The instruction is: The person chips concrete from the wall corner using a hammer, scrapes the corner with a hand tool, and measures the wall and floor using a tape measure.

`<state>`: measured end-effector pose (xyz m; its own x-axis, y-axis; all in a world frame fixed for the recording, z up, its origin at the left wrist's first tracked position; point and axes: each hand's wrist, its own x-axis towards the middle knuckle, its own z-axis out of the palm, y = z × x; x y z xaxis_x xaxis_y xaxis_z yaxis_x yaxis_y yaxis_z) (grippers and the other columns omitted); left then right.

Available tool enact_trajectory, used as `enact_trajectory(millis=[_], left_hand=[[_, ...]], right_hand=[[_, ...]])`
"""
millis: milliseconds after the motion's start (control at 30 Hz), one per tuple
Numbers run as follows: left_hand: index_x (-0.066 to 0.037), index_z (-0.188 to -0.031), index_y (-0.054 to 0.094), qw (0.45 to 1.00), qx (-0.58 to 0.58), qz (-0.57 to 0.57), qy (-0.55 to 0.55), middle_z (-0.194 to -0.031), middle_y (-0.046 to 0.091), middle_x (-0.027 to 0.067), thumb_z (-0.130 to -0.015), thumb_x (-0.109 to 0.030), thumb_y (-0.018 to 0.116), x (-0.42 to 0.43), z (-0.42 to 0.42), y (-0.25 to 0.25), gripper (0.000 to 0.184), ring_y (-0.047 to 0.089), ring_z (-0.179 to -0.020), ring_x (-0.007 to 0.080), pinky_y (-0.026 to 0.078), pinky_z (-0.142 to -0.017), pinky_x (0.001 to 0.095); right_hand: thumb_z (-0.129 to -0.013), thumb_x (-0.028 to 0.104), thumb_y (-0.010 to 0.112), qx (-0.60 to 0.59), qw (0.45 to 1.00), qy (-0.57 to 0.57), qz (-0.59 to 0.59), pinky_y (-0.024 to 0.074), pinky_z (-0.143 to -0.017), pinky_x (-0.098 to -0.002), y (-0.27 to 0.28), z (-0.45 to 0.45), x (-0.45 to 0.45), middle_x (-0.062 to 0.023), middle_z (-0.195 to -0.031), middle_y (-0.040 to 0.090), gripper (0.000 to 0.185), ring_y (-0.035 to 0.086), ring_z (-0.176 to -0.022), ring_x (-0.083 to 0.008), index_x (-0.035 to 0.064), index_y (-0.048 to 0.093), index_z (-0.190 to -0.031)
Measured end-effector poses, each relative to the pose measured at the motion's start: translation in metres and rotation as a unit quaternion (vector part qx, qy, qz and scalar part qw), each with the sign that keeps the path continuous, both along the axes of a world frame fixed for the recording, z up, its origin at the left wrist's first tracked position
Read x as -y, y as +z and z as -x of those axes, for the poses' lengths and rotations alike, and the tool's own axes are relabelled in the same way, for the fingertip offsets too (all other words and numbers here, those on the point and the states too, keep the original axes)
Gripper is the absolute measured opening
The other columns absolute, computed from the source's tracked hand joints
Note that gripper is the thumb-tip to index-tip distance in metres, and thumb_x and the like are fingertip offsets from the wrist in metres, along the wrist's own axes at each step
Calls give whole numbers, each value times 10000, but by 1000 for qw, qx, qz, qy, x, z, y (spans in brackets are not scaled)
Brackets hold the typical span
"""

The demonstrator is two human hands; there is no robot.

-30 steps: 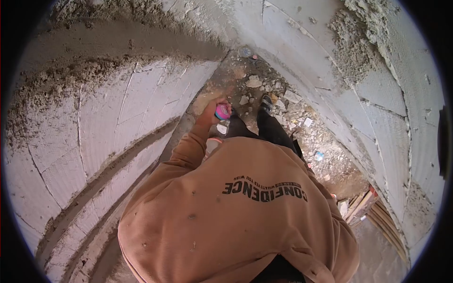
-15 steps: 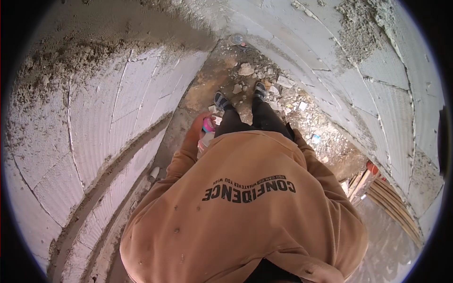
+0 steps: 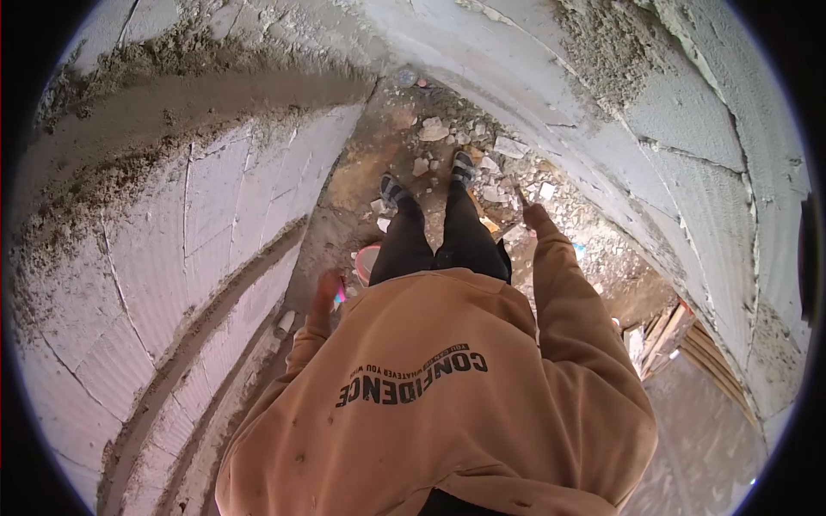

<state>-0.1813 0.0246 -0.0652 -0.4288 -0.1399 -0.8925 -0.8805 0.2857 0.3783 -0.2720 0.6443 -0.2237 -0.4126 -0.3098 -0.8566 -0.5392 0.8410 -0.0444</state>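
Note:
My left hand (image 3: 329, 280) is low at my left side, closed on a small pink and blue object (image 3: 341, 293); its kind is unclear. Just ahead of that hand, a pink-rimmed container (image 3: 365, 265) shows partly beside my left leg, the rest hidden by my body. My right hand (image 3: 536, 215) reaches forward on the right, its fingers wrapped round a thin, stick-like tool (image 3: 521, 198). Only a short length of the tool projects forward, over the rubble, and I cannot make out its kind.
Pale block walls stand on the left (image 3: 215, 189) and right (image 3: 594, 163), meeting in a corner ahead. A band of wet grey mortar (image 3: 232, 93) crosses the left wall. Broken rubble (image 3: 495, 181) covers the floor around my feet. Wooden planks (image 3: 714, 365) lie at the lower right.
My left hand has drawn back toward me with the pink and blue object, away from the container. My right hand has come forward into view with the thin tool.

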Motion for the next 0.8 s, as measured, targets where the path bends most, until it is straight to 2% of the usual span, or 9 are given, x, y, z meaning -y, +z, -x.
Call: enact_trajectory(millis=[100, 300, 500, 600, 633, 700, 733, 767, 800], left_hand=[[-66, -840, 643, 992, 27, -29, 120, -698, 609, 50, -875, -222, 605, -24, -7, -2, 165, 586, -567, 158, 482, -517, 315], [-62, -853, 629, 973, -43, 23, 227, -728, 622, 41, -876, -224, 663, -107, -15, 47, 167, 598, -611, 139, 494, -574, 301], [-40, -879, 630, 935, -30, 50, 350, -774, 643, 60, -868, -222, 661, -156, -125, 28, 185, 613, -685, 157, 511, -623, 321], [-22, -909, 644, 934, 1, 101, 343, -814, 665, 85, -850, -216, 666, -186, -187, 5, 204, 622, -697, 181, 522, -648, 329], [-4, -933, 658, 911, 26, 65, 407, -851, 684, 111, -844, -213, 659, -199, -201, 3, 227, 647, -745, 189, 535, -689, 328], [-6, -990, 673, 886, 76, 59, 453, -891, 699, 133, -850, -257, 641, -224, -232, -10, 290, 671, -795, 222, 540, -747, 347], [-7, -1018, 681, 873, 100, 51, 474, -911, 707, 144, -853, -279, 632, -236, -251, -23, 323, 683, -820, 238, 543, -777, 357], [-22, -1044, 686, 879, 82, 72, 464, -929, 711, 151, -853, -308, 623, -250, -276, -48, 349, 687, -846, 258, 538, -804, 368], [-38, -1069, 691, 884, 66, 95, 454, -946, 714, 157, -854, -337, 613, -268, -304, -80, 377, 690, -871, 278, 533, -832, 379]], right_hand=[[-684, 321, 808, -1, 997, 66, 38, 460, -578, -339, -52, -2, -31, -14, -741, 700, 187, 693, -713, -166, 175, 756, -788], [-813, 359, 697, 87, 942, -321, 32, 468, -747, -416, -14, -4, -49, -55, -953, 679, 292, 660, -895, -209, 150, 692, -1017], [-942, 397, 586, 297, 894, -335, 5, 475, -915, -494, -2, -3, -63, -95, -1165, 658, 410, 626, -1078, -253, 126, 628, -1247], [-965, 374, 575, 312, 759, -571, 21, 486, -872, -486, 34, 7, -40, -44, -1133, 659, 354, 613, -1043, -187, 162, 623, -1245], [-961, 296, 596, 297, 777, -553, 51, 502, -791, -417, 47, 14, -25, -29, -1021, 675, 271, 623, -887, -175, 145, 653, -1179], [-883, 199, 646, 263, 908, -191, 263, 516, -772, -377, -76, 6, -84, -50, -989, 695, 222, 643, -884, -230, 105, 687, -1079], [-839, 216, 662, 221, 942, -174, 182, 530, -831, -415, -46, 20, -55, -82, -1088, 708, 256, 673, -1010, -298, 92, 692, -1061], [-870, 202, 626, 184, 954, -115, 205, 519, -838, -404, 13, 35, -17, -116, -1011, 717, 218, 672, -975, -311, 45, 702, -1000], [-914, 182, 596, 163, 943, -194, 214, 536, -736, -378, 20, 37, -3, -119, -944, 708, 211, 685, -869, -257, 22, 688, -1015]])
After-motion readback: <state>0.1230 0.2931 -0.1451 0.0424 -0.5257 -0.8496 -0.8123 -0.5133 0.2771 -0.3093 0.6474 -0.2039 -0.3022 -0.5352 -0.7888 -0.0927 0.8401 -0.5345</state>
